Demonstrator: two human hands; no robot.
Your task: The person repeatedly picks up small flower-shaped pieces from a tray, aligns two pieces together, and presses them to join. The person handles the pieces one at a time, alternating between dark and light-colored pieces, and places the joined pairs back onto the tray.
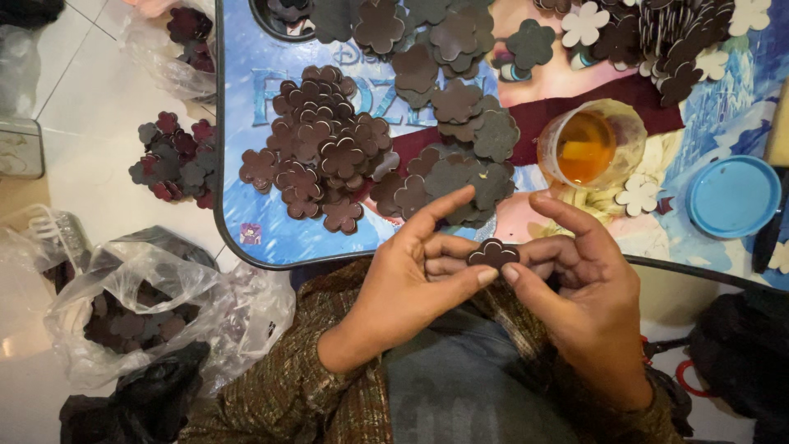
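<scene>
Head view: left hand [411,284] and right hand [588,284] both pinch one dark flower cutout [493,252], just off the table's [271,247] near edge. One cup of amber liquid [585,146] and one blue lid [733,196] sit toward the right edge; piled cutouts too many to count.

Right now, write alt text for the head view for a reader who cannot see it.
Two hands, left hand and right hand, pinch one dark brown flower-shaped piece between them above a small picture-printed table. Piles of flower pieces cover the table beside a cup of amber liquid and a blue lid.

Glue cup [585,148] (amber), blue lid [734,196], plastic bag [156,304]
</scene>
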